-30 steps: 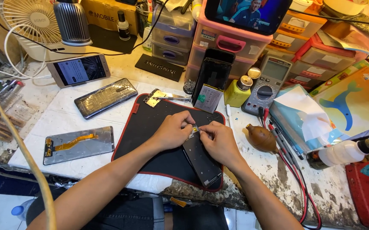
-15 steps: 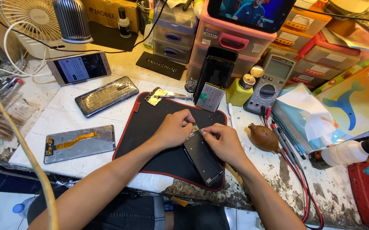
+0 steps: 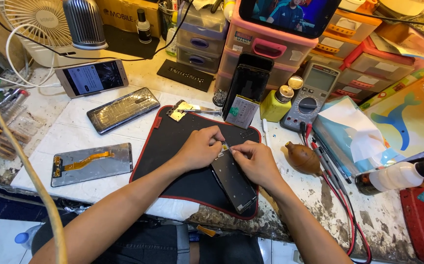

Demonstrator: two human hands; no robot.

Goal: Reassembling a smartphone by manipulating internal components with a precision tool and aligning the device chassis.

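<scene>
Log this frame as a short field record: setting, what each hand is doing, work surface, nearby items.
setting: cluttered repair bench
left hand: fingertips at the top end of the dark phone panel
right hand: pinching at the same top end, resting on the panel
work surface: black mat with red edge
nearby: screen panel with orange flex cable, brown rubber blower, multimeter, yellow bottle

Both bare forearms reach up from the bottom edge and converge at the middle. The left hand (image 3: 199,148) lies knuckles up, fingers curled under, thumb and forefinger pinched at its right edge. The right hand (image 3: 256,162) faces it, back up, fingers bent, its fingertips (image 3: 233,148) nearly touching the left's. Wrists sit low, elbows out of view
</scene>
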